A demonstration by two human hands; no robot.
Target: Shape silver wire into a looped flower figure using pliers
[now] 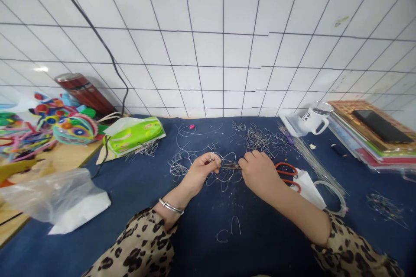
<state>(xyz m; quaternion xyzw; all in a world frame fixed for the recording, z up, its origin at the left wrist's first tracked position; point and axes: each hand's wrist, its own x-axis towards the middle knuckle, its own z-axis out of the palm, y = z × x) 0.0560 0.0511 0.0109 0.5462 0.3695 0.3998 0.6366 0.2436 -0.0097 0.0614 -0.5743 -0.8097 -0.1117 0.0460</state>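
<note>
The mug (pixel 313 120) carries a dark mark on its side that looks like two digits, perhaps a 3 among them, but it is too small to read for sure. The green tissue pack (pixel 134 135) has printing on its wrapper, too blurred to make out, and the lettering on the stacked books (pixel 364 140) cannot be read either

Thin shiny metal wire loops (pixel 224 176) and dull metal pliers (pixel 232 166) over matt navy cloth (pixel 136 194); glossy white wall tiles (pixel 211 52), crinkled clear plastic bag (pixel 48 190), pale wood tabletop (pixel 69 156)
</note>
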